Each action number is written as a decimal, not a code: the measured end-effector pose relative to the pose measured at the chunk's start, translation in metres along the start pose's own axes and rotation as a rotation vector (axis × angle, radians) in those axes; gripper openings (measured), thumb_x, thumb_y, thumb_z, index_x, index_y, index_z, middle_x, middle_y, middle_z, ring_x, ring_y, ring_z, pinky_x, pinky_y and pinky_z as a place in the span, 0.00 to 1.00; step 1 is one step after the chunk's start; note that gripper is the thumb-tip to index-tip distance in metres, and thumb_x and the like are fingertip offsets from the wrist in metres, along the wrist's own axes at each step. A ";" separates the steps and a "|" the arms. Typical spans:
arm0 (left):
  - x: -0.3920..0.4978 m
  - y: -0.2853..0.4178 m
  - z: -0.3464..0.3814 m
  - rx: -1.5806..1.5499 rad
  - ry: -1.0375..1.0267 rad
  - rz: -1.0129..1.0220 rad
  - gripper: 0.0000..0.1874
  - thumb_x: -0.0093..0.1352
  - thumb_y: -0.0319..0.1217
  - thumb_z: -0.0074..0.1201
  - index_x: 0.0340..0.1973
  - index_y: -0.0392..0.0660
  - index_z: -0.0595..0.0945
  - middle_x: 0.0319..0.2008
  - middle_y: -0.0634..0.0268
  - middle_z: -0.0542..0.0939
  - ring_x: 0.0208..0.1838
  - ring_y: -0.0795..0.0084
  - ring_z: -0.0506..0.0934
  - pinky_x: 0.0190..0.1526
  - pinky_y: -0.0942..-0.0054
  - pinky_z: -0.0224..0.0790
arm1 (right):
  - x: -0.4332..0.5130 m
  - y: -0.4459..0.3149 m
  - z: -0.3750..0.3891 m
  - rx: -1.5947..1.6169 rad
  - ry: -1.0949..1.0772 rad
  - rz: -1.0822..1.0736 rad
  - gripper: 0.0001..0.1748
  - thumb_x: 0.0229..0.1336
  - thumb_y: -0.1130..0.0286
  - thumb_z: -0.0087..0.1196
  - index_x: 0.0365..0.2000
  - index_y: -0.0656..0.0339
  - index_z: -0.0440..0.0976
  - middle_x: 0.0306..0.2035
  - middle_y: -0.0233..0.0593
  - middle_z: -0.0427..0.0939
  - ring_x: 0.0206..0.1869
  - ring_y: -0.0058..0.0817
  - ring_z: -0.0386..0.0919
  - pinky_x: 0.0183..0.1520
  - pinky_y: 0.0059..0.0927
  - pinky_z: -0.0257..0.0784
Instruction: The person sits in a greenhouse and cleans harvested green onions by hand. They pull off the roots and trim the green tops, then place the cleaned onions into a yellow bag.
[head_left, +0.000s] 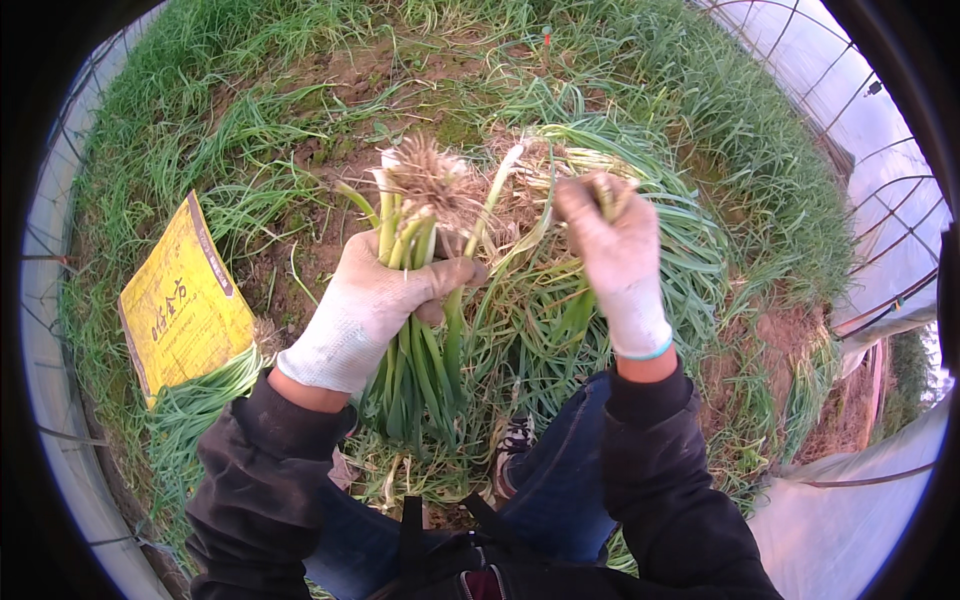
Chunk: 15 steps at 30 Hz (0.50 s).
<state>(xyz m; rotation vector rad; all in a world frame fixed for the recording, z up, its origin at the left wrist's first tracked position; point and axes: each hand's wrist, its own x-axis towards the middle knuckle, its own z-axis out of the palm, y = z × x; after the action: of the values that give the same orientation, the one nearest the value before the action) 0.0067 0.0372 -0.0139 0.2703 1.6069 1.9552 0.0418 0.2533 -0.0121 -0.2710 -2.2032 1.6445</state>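
My left hand (409, 281), in a dirty white work glove, grips a bunch of green onions (421, 375). Their white ends and tangled brown roots (442, 176) point up and away from me, and the green leaves hang below my palm. One pale stalk (493, 191) leans apart from the bunch, to the right. My right hand (611, 232), gloved too, is closed around some yellowish stalks or leaves (613, 196); blur hides exactly what they are. A strip of yellowed leaf (525, 244) runs between the two hands.
A large pile of green onions (675, 225) lies beyond and beside my right hand. At left, a yellow printed bag (191, 307) rests by another onion bundle (202, 405). Loose leaves surround my shoe (514, 454). Plastic greenhouse walls (870, 142) curve around the growing plants.
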 end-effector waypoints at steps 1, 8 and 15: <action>0.000 0.000 -0.001 -0.004 0.003 -0.011 0.10 0.64 0.28 0.61 0.38 0.37 0.78 0.31 0.62 0.83 0.22 0.82 0.71 0.26 0.82 0.65 | 0.001 -0.001 -0.003 0.064 0.095 0.012 0.16 0.61 0.60 0.59 0.39 0.63 0.78 0.28 0.33 0.79 0.29 0.16 0.73 0.32 0.20 0.69; -0.001 -0.002 0.007 0.141 0.042 -0.059 0.10 0.62 0.27 0.64 0.37 0.39 0.79 0.32 0.65 0.83 0.23 0.84 0.71 0.26 0.83 0.65 | -0.012 -0.013 0.016 0.178 -0.094 0.055 0.18 0.51 0.68 0.68 0.39 0.70 0.78 0.32 0.36 0.83 0.34 0.18 0.78 0.39 0.21 0.73; -0.001 -0.004 0.010 0.185 0.033 -0.057 0.08 0.62 0.26 0.63 0.36 0.39 0.81 0.27 0.68 0.82 0.23 0.84 0.72 0.25 0.82 0.64 | -0.010 -0.015 0.004 0.119 -0.198 0.149 0.11 0.58 0.69 0.61 0.36 0.68 0.78 0.25 0.29 0.78 0.24 0.14 0.68 0.28 0.22 0.65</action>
<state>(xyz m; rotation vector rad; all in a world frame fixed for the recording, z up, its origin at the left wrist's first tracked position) 0.0141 0.0454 -0.0145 0.2640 1.8005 1.7793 0.0508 0.2418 -0.0003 -0.2550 -2.2623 1.9509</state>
